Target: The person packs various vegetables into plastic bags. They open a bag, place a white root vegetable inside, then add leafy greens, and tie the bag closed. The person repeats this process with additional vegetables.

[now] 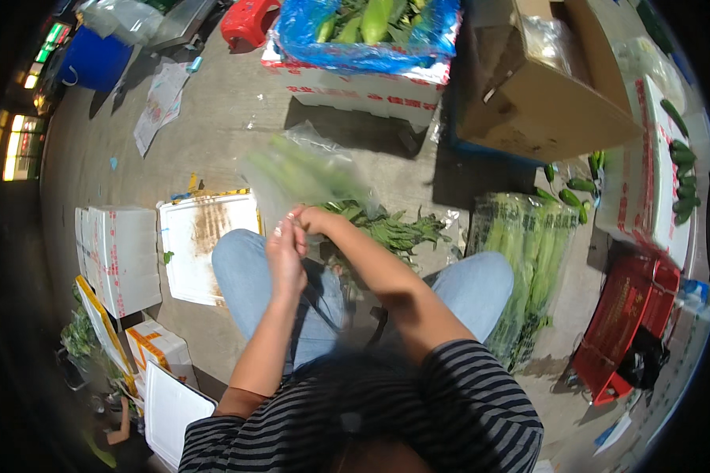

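A clear plastic bag (316, 165) with long light-green vegetables inside hangs in front of me, blurred by motion. At its gathered neck, my left hand (287, 251) is closed on the plastic. My right hand (315, 220) grips the same neck just above and to the right, touching my left hand. Loose green leaves (399, 233) lie on the concrete floor beyond my right forearm. Beside my right knee rests a large printed clear bag (523, 254) packed with long pale-green stalks.
Ahead stands a white foam box (361, 88) topped by a blue plastic liner (307, 44) holding green vegetables. A cardboard box (526, 112) is to its right. Left are a stained white lid (210, 248) and foam boxes (131, 260). A red crate (618, 319) sits far right.
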The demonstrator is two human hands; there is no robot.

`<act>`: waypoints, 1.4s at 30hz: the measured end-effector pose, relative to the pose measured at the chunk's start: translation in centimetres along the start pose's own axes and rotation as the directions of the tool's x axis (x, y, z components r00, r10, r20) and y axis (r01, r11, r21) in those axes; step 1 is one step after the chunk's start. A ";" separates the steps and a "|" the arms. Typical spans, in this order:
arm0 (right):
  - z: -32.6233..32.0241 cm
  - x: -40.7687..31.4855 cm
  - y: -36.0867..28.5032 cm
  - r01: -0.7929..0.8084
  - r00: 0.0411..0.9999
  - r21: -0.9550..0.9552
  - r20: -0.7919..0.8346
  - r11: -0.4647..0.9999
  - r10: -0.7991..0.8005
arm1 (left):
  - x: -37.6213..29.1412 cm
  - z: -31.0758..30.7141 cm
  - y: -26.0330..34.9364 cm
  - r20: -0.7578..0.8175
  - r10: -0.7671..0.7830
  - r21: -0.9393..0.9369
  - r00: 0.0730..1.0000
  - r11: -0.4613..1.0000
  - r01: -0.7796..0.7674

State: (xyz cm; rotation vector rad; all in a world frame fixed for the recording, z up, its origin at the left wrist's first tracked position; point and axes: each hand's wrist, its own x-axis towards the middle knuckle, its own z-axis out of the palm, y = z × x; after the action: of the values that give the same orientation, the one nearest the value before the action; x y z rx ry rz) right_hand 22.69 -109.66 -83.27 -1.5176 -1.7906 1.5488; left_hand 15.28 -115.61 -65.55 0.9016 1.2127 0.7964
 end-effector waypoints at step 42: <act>3.0 -51.3 15.4 -0.547 -0.256 0.597 -0.787 0.588 0.561 | 0.3 -4.9 -0.7 0.060 -0.084 0.203 0.995 0.977 0.070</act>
State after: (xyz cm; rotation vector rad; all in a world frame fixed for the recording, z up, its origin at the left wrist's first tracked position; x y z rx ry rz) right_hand 47.38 -157.09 -78.43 -2.5996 -0.0858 0.1720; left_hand 10.50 -114.95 -66.90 1.0309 1.2761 0.5833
